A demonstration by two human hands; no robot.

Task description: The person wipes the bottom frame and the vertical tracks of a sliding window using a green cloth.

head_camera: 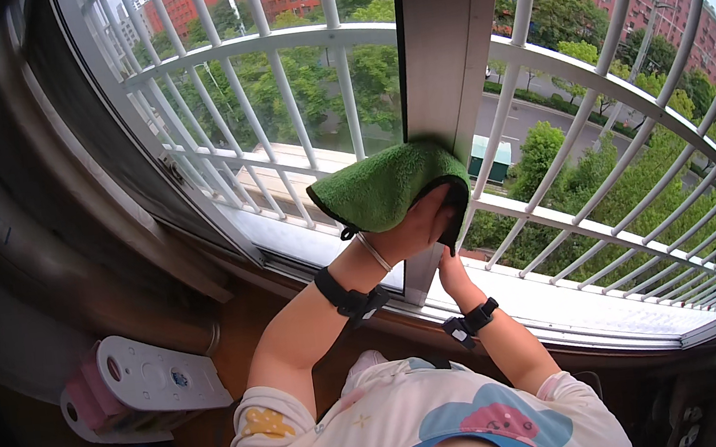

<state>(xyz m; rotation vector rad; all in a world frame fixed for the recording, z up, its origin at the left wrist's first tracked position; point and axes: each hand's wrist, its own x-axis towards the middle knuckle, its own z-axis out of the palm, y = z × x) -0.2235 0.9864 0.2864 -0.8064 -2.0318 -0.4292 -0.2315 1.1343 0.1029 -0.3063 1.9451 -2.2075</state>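
A green microfiber cloth [386, 183] with a black edge and a small loop lies over my left hand [421, 219], against the upright frame of a sliding window [440, 72]. The cloth hides most of those fingers, so their grip does not show. Below and right of it, my right hand [451, 272] is raised beside the lower part of the same upright frame; its fingers are partly hidden behind the cloth's hanging corner. Each wrist wears a black strap with a small device, and a bracelet circles my left wrist.
White metal safety bars [589, 88] curve outside the window. The window track and sill [562, 302] run along the bottom. A curtain [86, 190] hangs at the left, above a white and pink plastic stool or storage piece [162, 375] on the wooden floor.
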